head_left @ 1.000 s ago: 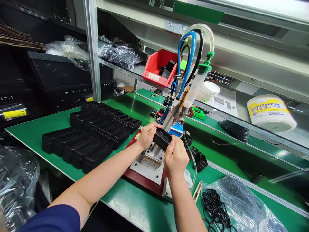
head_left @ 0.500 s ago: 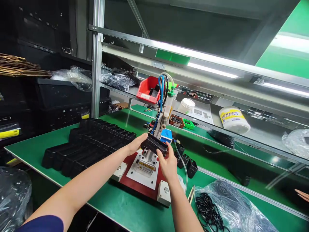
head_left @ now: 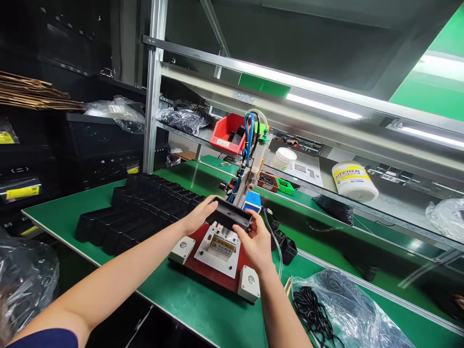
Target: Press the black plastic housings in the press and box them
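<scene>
Between my two hands, a black rectangular plastic housing [head_left: 232, 215] is held up, its hollow open side facing me. My left hand [head_left: 200, 212] grips its left end, thumb over the rim. At the right end, my right hand [head_left: 256, 237] pinches it between thumb and fingers. Below and behind it stands a small bench press [head_left: 222, 247] with a white plate, a warning label and blue air hoses. Its red base carries one button box [head_left: 182, 249] on the left and another button box [head_left: 249, 282] on the right. The housing hides part of the press.
Rows of black housings [head_left: 141, 208] lie on the green table at left. More housings [head_left: 289, 250] stand right of the press. Black rubber rings [head_left: 313, 309] and a clear plastic bag [head_left: 348, 299] lie at front right. A shelf holds a red bin [head_left: 226, 135] and a white tub [head_left: 354, 181].
The housing has been tilted in my hands, so its hollow inside now shows where its outer side showed before. Both hands still hold its ends. The view has shifted slightly.
</scene>
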`<state>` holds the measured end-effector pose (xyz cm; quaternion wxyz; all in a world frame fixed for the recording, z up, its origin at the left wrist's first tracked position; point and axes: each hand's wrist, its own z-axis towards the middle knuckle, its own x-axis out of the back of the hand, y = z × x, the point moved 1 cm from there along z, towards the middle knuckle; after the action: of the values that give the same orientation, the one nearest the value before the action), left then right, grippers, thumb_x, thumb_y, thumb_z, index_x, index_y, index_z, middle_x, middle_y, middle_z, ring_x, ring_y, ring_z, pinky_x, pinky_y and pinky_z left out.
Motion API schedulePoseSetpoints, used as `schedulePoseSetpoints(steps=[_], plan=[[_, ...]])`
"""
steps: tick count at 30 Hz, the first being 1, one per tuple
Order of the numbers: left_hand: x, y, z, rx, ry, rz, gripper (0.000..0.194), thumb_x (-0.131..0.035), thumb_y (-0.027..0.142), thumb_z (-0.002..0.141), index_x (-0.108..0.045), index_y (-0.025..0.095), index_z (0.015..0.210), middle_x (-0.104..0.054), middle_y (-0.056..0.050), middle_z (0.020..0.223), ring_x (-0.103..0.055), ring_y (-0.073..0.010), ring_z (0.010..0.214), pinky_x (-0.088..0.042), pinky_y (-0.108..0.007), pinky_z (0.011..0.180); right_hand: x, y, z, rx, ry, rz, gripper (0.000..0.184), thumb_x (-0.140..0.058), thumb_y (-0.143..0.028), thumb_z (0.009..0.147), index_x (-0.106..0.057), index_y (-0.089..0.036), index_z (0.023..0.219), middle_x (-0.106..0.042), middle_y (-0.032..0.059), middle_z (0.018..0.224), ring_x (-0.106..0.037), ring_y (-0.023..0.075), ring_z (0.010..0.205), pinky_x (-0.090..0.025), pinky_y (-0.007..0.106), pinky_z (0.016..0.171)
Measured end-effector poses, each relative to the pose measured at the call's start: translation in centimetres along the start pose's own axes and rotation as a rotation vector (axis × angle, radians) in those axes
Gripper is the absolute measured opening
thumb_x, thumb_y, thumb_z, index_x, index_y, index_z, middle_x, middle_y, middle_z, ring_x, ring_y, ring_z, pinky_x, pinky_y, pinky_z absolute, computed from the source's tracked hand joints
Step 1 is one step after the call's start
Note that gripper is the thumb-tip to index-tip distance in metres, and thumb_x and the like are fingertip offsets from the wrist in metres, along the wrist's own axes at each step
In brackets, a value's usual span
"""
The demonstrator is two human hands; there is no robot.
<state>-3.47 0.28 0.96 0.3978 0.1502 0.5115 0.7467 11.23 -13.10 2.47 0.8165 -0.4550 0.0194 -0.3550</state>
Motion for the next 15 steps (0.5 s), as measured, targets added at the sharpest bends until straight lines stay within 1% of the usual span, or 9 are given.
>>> schedulePoseSetpoints(steps=[2,4,7,10,12,15], plan=[[0.9,0.6,-2.6,0.009,-0.046,0.069,0.067,-0.061,0.064,0.075,-0.048,0.022,0.126,-0.061,-0.007,0.104,-0.057,-0.0196,0.089,-0.044,-0.029,0.078,-0.5,-0.5,-1.5,-0.027,-0.050,0.074,0.052,-0.071,-0.037,0.074,-0.052,-0.022,0.119,-0.065,0.0091,0.113,-0.065,0.0231,0.099,-0.056,0.039,0.086],[1.7,1.0,-5.1,0.024,-0.083,0.152,0.073,-0.067,0.065,0.070,-0.046,0.024,0.126,-0.059,-0.006,0.105,-0.056,-0.0205,0.090,-0.044,-0.029,0.077,-1.1,-0.8,-3.1,-0.038,-0.098,0.135,0.051,-0.072,-0.035,0.073,-0.052,-0.023,0.119,-0.064,0.0082,0.114,-0.064,0.0230,0.103,-0.054,0.039,0.090],[2.7,1.6,-8.1,0.059,-0.069,0.249,0.067,-0.069,0.063,0.068,-0.048,0.024,0.118,-0.059,-0.004,0.097,-0.055,-0.0195,0.085,-0.044,-0.027,0.072,-2.2,-1.1,-5.1,-0.045,-0.144,0.188,0.049,-0.073,-0.033,0.074,-0.053,-0.025,0.118,-0.066,0.0063,0.111,-0.064,0.0224,0.102,-0.054,0.038,0.090],[3.3,2.1,-10.0,0.088,-0.020,0.334,0.061,-0.069,0.062,0.070,-0.050,0.025,0.115,-0.058,-0.003,0.095,-0.054,-0.0187,0.080,-0.044,-0.027,0.068,-3.4,-1.2,-6.5,-0.066,-0.149,0.217,0.051,-0.075,-0.032,0.073,-0.054,-0.025,0.119,-0.066,0.0060,0.113,-0.064,0.0232,0.103,-0.055,0.037,0.089],[3.5,2.2,-10.8,0.146,-0.005,0.362,0.058,-0.068,0.059,0.071,-0.051,0.026,0.115,-0.059,-0.003,0.093,-0.053,-0.0179,0.075,-0.044,-0.027,0.064,-4.1,-0.9,-7.2,-0.109,-0.158,0.254,0.051,-0.074,-0.033,0.074,-0.054,-0.026,0.121,-0.064,0.0063,0.117,-0.064,0.0233,0.104,-0.057,0.036,0.086],[4.0,2.2,-11.6,0.259,-0.004,0.373,0.057,-0.067,0.055,0.074,-0.049,0.029,0.121,-0.059,-0.003,0.093,-0.050,-0.0157,0.065,-0.044,-0.027,0.057,-4.6,0.1,-8.8,-0.174,-0.170,0.258,0.060,-0.071,-0.035,0.079,-0.044,-0.028,0.132,-0.059,0.0079,0.127,-0.062,0.0235,0.110,-0.058,0.037,0.084]])
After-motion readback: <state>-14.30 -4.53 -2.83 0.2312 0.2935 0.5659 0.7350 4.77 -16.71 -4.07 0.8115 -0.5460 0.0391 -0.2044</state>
